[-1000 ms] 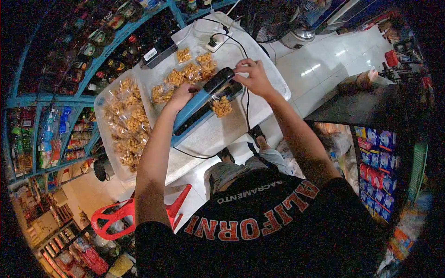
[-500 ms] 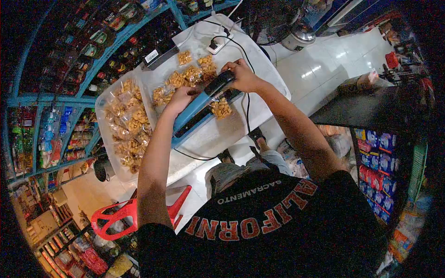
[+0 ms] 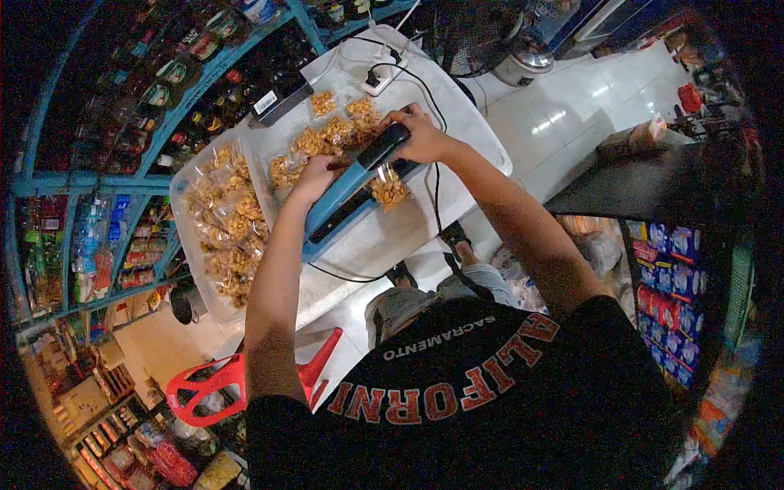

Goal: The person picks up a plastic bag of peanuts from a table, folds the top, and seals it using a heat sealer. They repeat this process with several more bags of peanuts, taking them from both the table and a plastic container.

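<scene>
A blue and black impulse bag sealer [image 3: 347, 186] lies slantwise on the white table. Its long arm sits low over the base, with a narrow gap showing near the black end. My right hand [image 3: 422, 137] is closed round that black end, fingers curled over the far side. My left hand [image 3: 316, 176] rests at the arm's far edge, fingers curled inward and their tips partly hidden; what they pinch cannot be made out. On the near side, a clear bag of yellow-brown snacks [image 3: 389, 191] juts out from the sealer, its upper part at the jaw. More snack bags [image 3: 331, 135] lie behind the sealer.
A translucent plastic tub [image 3: 181, 216] full of snack bags stands at the left of the white table [image 3: 469, 155]. Black cords run to a power strip [image 3: 380, 80]. A red plastic chair [image 3: 233, 380] is lower left. Bottle shelves [image 3: 163, 106] line the left; a dark counter [image 3: 637, 188] is right.
Almost nothing differs. Both hands stay at the sealer, and the view has shifted slightly.
</scene>
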`<state>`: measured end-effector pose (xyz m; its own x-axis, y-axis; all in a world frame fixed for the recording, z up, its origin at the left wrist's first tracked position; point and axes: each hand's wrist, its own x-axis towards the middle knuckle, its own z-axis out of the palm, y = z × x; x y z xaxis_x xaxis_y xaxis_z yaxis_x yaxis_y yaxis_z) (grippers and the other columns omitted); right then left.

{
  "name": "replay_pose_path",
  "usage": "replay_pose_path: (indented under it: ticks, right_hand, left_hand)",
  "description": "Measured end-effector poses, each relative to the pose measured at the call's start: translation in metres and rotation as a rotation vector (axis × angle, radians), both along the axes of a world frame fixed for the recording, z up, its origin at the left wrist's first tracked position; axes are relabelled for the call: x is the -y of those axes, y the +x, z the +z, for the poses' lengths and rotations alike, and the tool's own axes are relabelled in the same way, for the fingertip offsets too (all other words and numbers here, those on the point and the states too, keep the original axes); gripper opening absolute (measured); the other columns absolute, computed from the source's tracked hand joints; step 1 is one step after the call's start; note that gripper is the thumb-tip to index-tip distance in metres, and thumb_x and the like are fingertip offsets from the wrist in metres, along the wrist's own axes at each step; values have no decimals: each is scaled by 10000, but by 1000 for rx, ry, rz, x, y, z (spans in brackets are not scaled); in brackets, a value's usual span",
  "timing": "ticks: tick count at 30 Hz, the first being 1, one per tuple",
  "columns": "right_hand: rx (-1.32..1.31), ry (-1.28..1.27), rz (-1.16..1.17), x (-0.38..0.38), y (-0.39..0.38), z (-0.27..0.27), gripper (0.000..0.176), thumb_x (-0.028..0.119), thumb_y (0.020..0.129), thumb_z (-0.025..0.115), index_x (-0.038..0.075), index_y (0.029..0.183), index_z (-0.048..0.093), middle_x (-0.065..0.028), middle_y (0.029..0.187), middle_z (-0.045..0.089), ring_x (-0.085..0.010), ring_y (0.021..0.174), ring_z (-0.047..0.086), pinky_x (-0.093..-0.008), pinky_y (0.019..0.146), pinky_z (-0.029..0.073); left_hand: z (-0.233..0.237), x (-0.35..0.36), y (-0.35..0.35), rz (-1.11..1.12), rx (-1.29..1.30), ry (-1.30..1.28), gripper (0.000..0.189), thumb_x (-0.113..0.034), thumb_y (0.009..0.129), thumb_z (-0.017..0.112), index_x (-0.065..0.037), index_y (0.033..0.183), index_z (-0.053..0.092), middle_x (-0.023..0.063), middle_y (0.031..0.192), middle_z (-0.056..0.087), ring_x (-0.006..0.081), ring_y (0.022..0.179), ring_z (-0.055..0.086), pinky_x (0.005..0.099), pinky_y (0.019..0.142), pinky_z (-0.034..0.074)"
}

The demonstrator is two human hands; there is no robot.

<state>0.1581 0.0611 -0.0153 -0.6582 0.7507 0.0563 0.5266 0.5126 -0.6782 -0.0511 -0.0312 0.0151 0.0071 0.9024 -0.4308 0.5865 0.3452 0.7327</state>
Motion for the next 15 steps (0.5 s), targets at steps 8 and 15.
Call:
replay_pose_path:
  ticks: [8, 15]
  right_hand:
    - [25, 75, -38, 3, -4, -4, 497, 350, 495, 719, 196, 933, 542, -20, 937, 529, -234, 992, 398, -417, 798, 302]
    - [61, 117, -51, 2, -8, -3, 468, 377, 481, 705, 201, 890, 562, 11, 903, 555, -221, 981, 406, -406, 783, 304]
  left_hand:
    - [-11, -6, -4, -75, -78, 11, 232, -144, 705, 588, -6, 889, 617, 125, 784, 626, 181, 676, 587, 299, 642, 443]
    - [-8, -8, -2, -82, -123, 40, 229, -77, 693, 564, -19, 907, 618, 138, 802, 625, 193, 696, 586, 325, 679, 442]
